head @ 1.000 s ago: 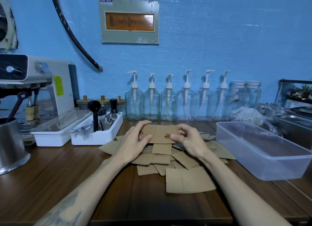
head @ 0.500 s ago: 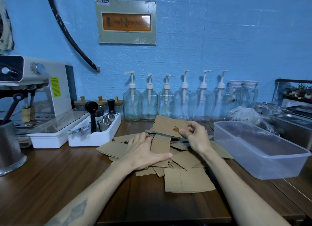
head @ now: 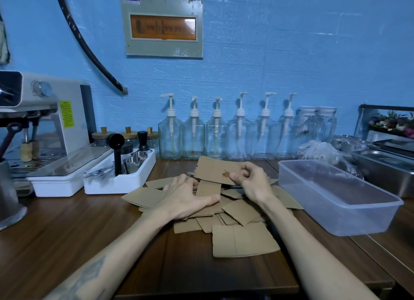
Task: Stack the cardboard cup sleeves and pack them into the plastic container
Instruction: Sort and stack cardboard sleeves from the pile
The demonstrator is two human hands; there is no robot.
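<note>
Several flat brown cardboard cup sleeves lie in a loose pile (head: 237,212) on the wooden counter. My right hand (head: 252,184) pinches one sleeve (head: 212,168) by its right edge and holds it lifted above the pile; a brown stain marks it near my thumb. My left hand (head: 187,199) lies flat on the pile with its fingers spread over a sleeve. One larger sleeve (head: 244,241) sits apart at the pile's near edge. The clear plastic container (head: 336,199) stands to the right of the pile, with no sleeves visible in it.
A row of glass pump bottles (head: 215,131) lines the blue wall behind the pile. A white tray with metal cups (head: 121,172) and an espresso machine (head: 44,129) stand at the left. Steel pans (head: 385,167) and a plastic bag (head: 320,151) sit behind the container.
My left hand let go of the lifted sleeve and came down flat onto the pile. My right hand kept the sleeve and shifted it slightly right.
</note>
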